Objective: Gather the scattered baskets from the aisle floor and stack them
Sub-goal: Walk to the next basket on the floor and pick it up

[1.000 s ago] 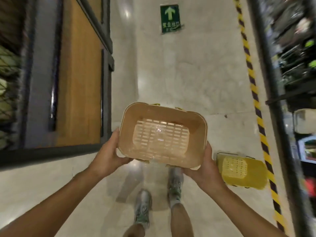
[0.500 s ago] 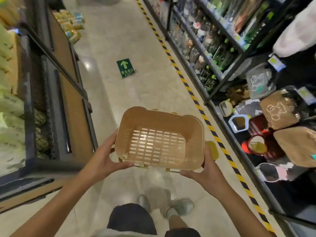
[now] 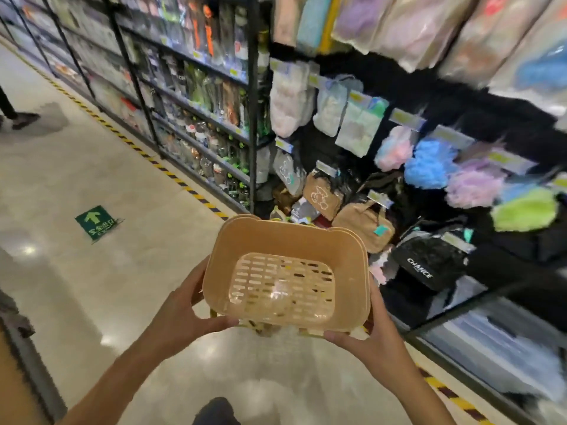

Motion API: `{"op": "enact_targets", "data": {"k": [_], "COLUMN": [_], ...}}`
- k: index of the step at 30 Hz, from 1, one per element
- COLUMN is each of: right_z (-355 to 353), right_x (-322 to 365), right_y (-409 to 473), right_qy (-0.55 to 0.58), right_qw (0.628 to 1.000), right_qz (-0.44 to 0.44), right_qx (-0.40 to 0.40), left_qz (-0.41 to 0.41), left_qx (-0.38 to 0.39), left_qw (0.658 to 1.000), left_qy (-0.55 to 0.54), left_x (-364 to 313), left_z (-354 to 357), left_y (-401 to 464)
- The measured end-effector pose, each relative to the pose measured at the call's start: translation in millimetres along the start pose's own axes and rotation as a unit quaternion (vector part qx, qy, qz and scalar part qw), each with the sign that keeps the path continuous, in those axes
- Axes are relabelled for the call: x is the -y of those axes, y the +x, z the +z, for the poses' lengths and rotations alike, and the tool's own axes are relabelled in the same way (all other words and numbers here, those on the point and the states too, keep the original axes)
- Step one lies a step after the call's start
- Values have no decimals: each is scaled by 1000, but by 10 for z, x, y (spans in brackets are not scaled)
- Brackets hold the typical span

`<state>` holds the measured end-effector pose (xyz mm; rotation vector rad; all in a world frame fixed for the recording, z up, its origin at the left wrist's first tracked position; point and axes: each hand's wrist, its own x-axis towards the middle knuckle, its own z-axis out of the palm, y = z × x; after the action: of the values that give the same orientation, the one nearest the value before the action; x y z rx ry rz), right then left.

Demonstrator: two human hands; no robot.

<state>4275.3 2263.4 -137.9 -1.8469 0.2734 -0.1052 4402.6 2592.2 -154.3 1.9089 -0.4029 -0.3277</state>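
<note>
I carry a tan plastic basket (image 3: 285,271) with a slotted bottom at waist height, its open top facing me. A second rim edge shows along its far and right sides, so it looks like nested baskets. My left hand (image 3: 184,311) grips the left wall, thumb curled under the near edge. Around the right near corner my right hand (image 3: 371,338) holds on from below. The yellow basket seen earlier is out of view.
Black store shelving (image 3: 254,118) full of bottles, bags and bath sponges runs along the right, bordered by a yellow-black floor stripe (image 3: 171,174). A green exit arrow sticker (image 3: 95,222) lies on the pale floor at left. Another person's foot (image 3: 21,119) stands far left.
My view has swung up and to the right, from the floor to the shelves. The basket stays held in both hands. The yellow basket on the floor has left the frame.
</note>
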Motion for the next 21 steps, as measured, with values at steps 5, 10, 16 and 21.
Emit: {"op": "enact_targets", "data": {"k": [5,10,16,21], "right_z": [-1250,-2177,-2798,-3281], "right_x": [-321,-554,-875,-1162], "right_y": [-802,-1674,-2547,-2969], "right_qy": [-20,-10,5,24], "right_qw": [985,946,888,834], "right_qz": [49,80,111,142], "right_qx": [-166,-314,-446,-533], "left_qz": [49,94,173,213], "left_qx": [127,247,418,509], "left_qw": [991,964,892,834], "left_qy": [-17,-11,-17,-26], "left_x": [-529,-1079,-1680,-2094], "left_z": [1431,2830,4334,5499], "left_y": [532,877,1071,1134]}}
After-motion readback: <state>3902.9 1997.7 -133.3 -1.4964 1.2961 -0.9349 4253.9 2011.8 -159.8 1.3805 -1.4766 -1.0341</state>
